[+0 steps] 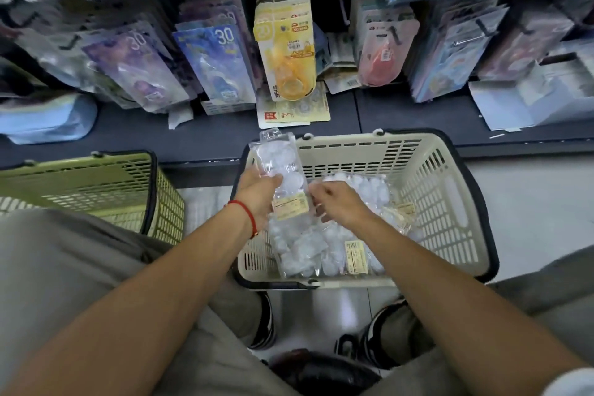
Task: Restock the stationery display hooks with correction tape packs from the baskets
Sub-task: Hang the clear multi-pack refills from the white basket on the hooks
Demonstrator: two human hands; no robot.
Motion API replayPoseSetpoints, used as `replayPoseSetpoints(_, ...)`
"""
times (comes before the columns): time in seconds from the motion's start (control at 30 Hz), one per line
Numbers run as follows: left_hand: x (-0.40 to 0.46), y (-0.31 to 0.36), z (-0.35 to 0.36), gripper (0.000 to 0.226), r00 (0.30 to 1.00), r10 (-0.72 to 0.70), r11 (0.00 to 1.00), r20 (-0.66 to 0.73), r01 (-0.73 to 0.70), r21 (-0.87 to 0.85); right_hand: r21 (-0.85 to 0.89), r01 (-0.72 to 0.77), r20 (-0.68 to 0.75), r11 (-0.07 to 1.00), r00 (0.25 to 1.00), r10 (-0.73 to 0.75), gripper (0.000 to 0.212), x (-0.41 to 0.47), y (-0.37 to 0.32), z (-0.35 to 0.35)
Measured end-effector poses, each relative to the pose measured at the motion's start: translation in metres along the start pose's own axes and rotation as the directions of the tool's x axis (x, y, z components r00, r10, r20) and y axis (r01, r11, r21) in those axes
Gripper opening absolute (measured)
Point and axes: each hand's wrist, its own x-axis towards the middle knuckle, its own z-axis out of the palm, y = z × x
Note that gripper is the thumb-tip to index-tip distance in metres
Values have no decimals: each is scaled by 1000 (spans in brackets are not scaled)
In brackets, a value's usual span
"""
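1. Display wall (225, 42), beyond both your hands: carded packs hang on hooks in rows. Nearest row, counted by front card: one purple pack (138, 64), one blue pack (221, 61), one yellow pack (289, 55), one pink pack (382, 55). Depth of each stack cannot be counted. Further packs at the far left and right are blurred.
2. Baskets, count two. Cream basket (434, 190) sits directly under your hands. Green basket (112, 190) stands to the left of your left hand, well apart from it; its contents cannot be seen.
3. Clear packs of correction tape: one held pack (279, 167), plus a loose heap (321, 251) in the cream basket. The heap overlaps too much for a firm count; at least three price labels are visible.
4. Left hand (257, 196): fingers curled round the lower part of the held pack, which stands raised over the basket's left rim, its top end pointing at the display. One red string bracelet (247, 215) on that wrist.
5. Right hand (340, 202): just right of the held pack's label, fingers curled down onto the heap. Whether it pinches a pack cannot be told. The heap lies beneath and toward you from this hand.
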Motion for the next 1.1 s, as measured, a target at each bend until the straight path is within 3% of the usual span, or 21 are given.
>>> replayPoseSetpoints(0.03, 2, 3, -6, 24, 995, 74, 996, -64, -71, 58, -248, 29, -32, 968, 999, -38, 28, 1, 6, 7)
replayPoseSetpoints(0.1, 4, 11, -19, 16, 981, 136, 988, -139, -123, 97, -642, 50, 85, 765, 996, 6, 58, -3, 21, 22)
replayPoseSetpoints(0.17, 4, 16, -29, 13, 982, 90, 996, -165, -85, 32, -792, 101, 206, 602, 973, 108, 87, -10, 32, 40)
replayPoseSetpoints(0.23, 2, 18, -36, 12, 982, 32, 999, -185, -38, -28, -796, 116, 229, 594, 966, 119, 82, -10, 37, 45)
replayPoseSetpoints(0.3, 2, 18, -40, 12, 980, 3, 999, -201, -11, -40, -617, -6, 134, 787, 985, 113, 56, -5, 30, 35)
replayPoseSetpoints(0.37, 3, 17, -42, 11, 980, -23, 999, -196, 16, -38, -212, -188, -63, 959, 982, 179, 24, 1, 21, 13)
replayPoseSetpoints(0.4, 3, 16, -41, 10, 981, -29, 999, -193, 23, -32, -11, -242, -132, 970, 962, 239, 15, 0, 17, 1)
replayPoseSetpoints(0.47, 2, 16, -39, 7, 981, -35, 999, -189, 30, -33, 291, -278, -138, 915, 935, 328, 12, -5, 12, -18)
replayPoseSetpoints(0.53, 2, 16, -34, 31, 983, -67, 997, -173, 59, -48, 465, -264, -73, 845, 940, 334, 11, -8, 9, -27)
replayPoseSetpoints(0.63, -2, 18, -25, 58, 989, -91, 996, -117, 90, -11, 634, -203, 47, 746, 973, 225, 22, -10, 4, -24)
replayPoseSetpoints(0.73, -8, 14, -17, 46, 980, -181, 973, 77, 190, -130, 712, -159, 152, 684, 986, 72, 9, -9, -7, -3)
replayPoseSetpoints(0.8, -8, 8, -15, 32, 983, -146, 971, 113, 164, -172, 564, -75, 64, 823, 997, 47, 13, -7, -11, 16)
replayPoseSetpoints(0.9, -2, 8, -27, 46, 999, -26, 997, -23, 25, -70, 151, -23, -301, 988, 951, 68, 22, -1, -3, 40)
replayPoseSetpoints(0.93, 1, 9, -32, 46, 997, 27, 1000, -77, -28, -4, -14, -47, -302, 999, 952, 40, 26, 0, 2, 46)
replayPoseSetpoints(1.0, 3, 10, -42, 48, 985, 111, 991, -132, -100, 92, -384, -98, -38, 918, 995, 90, 59, -3, 15, 63)
replayPoseSetpoints(1.03, 3, 10, -45, 49, 983, 121, 990, -139, -109, 92, -563, -91, 64, 822, 986, 153, 80, -5, 20, 73)
replayPoseSetpoints(1.1, 2, 8, -51, 47, 982, 114, 993, -149, -106, 60, -801, -7, 135, 599, 972, 192, 105, -11, 27, 89)
